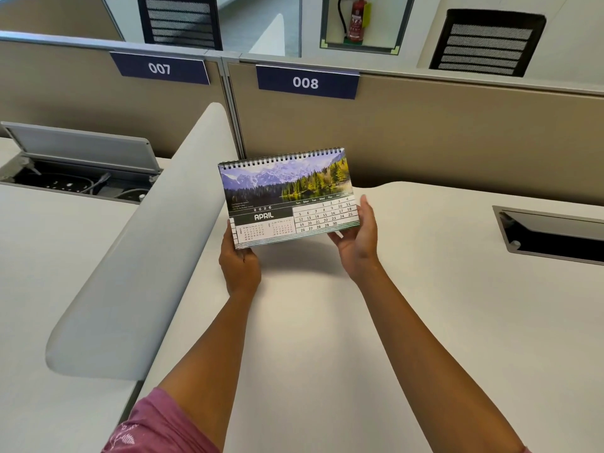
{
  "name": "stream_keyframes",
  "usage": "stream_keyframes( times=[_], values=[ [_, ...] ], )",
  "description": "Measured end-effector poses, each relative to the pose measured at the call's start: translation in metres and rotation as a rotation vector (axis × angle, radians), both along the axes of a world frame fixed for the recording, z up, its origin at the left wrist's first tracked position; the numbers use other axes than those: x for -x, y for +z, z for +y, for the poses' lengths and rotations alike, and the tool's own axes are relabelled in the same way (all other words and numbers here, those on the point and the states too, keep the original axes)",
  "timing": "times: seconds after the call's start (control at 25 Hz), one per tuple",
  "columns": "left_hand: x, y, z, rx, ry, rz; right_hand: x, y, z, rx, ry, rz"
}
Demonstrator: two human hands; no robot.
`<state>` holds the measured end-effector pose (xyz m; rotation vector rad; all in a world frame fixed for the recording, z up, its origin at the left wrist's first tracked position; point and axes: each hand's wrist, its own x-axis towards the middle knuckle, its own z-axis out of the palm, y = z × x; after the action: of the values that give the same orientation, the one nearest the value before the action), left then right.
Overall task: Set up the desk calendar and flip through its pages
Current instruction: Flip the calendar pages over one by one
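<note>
A spiral-bound desk calendar [287,197] shows the April 2026 page, with a mountain lake photo above the date grid. It is held upright and slightly tilted, a little above the white desk [327,322]. My left hand [240,264] grips its lower left corner from below. My right hand [358,238] holds its lower right edge, fingers running up the side. The calendar's back and stand are hidden from me.
A grey curved divider [140,256] runs along the desk's left side. Beige partition panels labelled 007 [159,68] and 008 [305,82] stand behind. A cable hatch [552,233] is recessed at the right; an open cable tray [78,178] lies at the left.
</note>
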<state>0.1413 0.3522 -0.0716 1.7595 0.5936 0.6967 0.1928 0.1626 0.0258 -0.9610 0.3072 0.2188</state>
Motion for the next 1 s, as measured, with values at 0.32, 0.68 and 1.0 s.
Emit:
stream_keyframes(
  times=[0.32,0.68,1.0],
  values=[
    [-0.001,0.001,0.001,0.001,0.013,0.053,-0.011,0.048,0.001,-0.377,0.147,-0.039],
    [-0.002,0.004,-0.004,-0.008,0.026,0.099,-0.053,0.1,0.02,-0.389,0.191,-0.143],
    [-0.004,0.002,-0.003,-0.008,0.03,0.112,-0.057,0.071,0.018,0.057,0.069,-0.115]
  ],
)
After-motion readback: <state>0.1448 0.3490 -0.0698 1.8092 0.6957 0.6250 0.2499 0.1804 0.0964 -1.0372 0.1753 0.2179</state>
